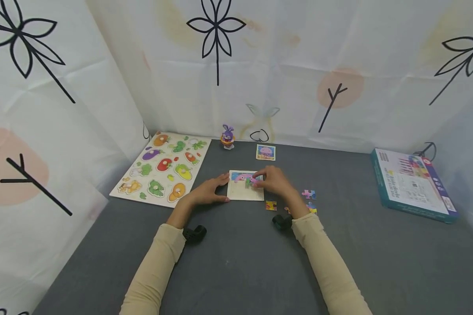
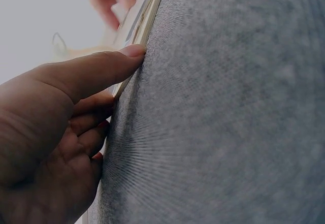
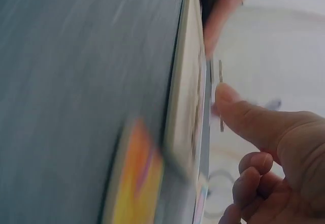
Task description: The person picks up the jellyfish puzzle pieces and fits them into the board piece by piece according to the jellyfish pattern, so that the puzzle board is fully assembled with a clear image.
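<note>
A small wooden puzzle board lies on the grey table, with pink and blue puzzle pieces along its far part. My left hand rests at the board's left edge, its thumb straight against the side in the left wrist view. Over the board's right part, my right hand pinches a thin puzzle piece between thumb and index finger; the wrist view shows it edge-on, just above the board. Loose puzzle pieces lie to the right, some partly hidden by the right wrist.
A vegetable picture board lies at the left. Behind the puzzle board are a small picture card and a purple rabbit toy. A teal-edged box lies at the right. White patterned cloth encloses the table.
</note>
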Tool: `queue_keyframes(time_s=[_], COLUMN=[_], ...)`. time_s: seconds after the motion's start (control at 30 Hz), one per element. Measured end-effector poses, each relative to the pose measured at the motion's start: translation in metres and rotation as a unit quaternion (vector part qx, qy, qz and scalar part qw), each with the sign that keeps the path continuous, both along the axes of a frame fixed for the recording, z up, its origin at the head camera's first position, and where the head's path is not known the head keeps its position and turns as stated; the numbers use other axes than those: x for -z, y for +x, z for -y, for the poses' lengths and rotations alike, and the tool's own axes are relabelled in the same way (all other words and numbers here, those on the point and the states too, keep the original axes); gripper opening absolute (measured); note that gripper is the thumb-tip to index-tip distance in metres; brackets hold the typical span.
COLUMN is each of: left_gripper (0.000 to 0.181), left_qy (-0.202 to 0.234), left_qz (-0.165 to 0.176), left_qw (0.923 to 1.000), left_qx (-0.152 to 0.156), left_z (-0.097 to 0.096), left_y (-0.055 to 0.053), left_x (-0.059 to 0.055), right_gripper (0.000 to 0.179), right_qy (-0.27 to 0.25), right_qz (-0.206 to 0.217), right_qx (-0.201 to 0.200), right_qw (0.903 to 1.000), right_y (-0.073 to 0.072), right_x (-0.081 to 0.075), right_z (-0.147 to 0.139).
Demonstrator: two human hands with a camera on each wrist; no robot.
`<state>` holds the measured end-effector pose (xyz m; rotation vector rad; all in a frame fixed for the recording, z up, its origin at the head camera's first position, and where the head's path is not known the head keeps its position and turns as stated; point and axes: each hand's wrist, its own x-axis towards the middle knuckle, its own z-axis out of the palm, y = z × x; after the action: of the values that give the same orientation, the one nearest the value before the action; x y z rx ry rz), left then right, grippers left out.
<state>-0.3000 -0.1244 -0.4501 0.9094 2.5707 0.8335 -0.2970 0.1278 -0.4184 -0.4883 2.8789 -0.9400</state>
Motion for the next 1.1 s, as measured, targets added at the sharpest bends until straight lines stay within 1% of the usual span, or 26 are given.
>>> queue_keyframes(time_s=[0.17, 0.33, 0.47, 0.57, 0.7, 0.83, 1.0, 1.1], left_gripper=[0.076, 0.075, 0.075, 0.075, 0.075, 0.075, 0.075, 0.075], left_qy=[0.001, 0.017, 0.024, 0.022, 0.020, 0.020, 0.021, 0.021], left_qz=[0.005, 0.003, 0.004, 0.005, 0.006, 0.006, 0.004, 0.005], left_qw=[1.0000, 0.9999, 0.9997, 0.9997, 0.9998, 0.9998, 0.9998, 0.9998], left_qx=[-0.007, 0.003, 0.007, 0.004, 0.003, 0.004, 0.003, 0.002], left_z=[0.001, 0.001, 0.002, 0.003, 0.003, 0.003, 0.003, 0.003], left_y=[0.001, 0.001, 0.000, 0.000, 0.000, 0.000, -0.001, -0.002], left_x=[-0.001, -0.001, -0.001, -0.002, -0.001, -0.001, -0.001, -0.001], right_gripper=[0.030, 0.029, 0.028, 0.028, 0.030, 0.029, 0.026, 0.025], right_qy=[-0.002, -0.012, -0.011, -0.009, -0.009, -0.021, -0.042, -0.040], right_qz=[0.010, 0.016, 0.019, 0.016, 0.002, -0.012, 0.009, 0.019], right_qx=[-0.016, -0.021, -0.019, -0.020, -0.029, -0.040, -0.052, -0.055], right_qw=[0.9998, 0.9996, 0.9996, 0.9996, 0.9996, 0.9989, 0.9977, 0.9975], right_y=[-0.002, -0.005, -0.006, -0.006, -0.007, -0.007, -0.006, -0.006], right_x=[0.001, 0.007, 0.010, 0.011, 0.012, 0.012, 0.011, 0.010], right_z=[0.027, 0.039, 0.043, 0.044, 0.044, 0.044, 0.046, 0.047])
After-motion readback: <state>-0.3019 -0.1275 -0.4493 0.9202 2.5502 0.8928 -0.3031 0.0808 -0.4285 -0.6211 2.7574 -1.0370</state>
